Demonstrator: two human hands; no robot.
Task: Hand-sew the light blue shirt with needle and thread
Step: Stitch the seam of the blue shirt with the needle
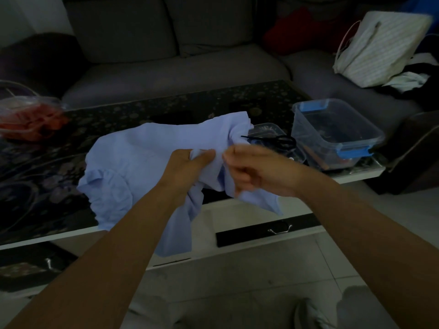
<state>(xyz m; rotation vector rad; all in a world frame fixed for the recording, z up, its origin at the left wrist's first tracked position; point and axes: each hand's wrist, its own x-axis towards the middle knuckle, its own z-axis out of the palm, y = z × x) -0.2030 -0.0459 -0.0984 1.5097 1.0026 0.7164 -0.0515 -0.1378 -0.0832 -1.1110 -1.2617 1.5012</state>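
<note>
The sofa (178,67) fills the far side, and one striped bag (380,48) leans on its right part. In front of it stands the dark patterned surface (118,112), near enough to the person that the work can rest on it.

The one light blue shirt (142,150) lies spread on the middle of the surface, and its near part hangs over the edge. It is probably placed so that the surface carries the weight and only the part to be sewn is lifted.

On the right side stands one clear box (306,138) with blue clips and no lid on it, probably for the sewing things. On the far left lies one clear bag (31,115) with something red in it. One pair of black scissors (280,140) rests just beside the shirt, within easy reach.

Two hands are at work. The left hand (190,162) grips a gathered fold of the shirt with curled fingers, probably to keep the cloth steady. The right hand (251,169) is blurred; its fingers are curled and the tips meet the same fold, but it cannot be told whether they pinch the cloth or a needle. No needle or thread can be made out.
</note>
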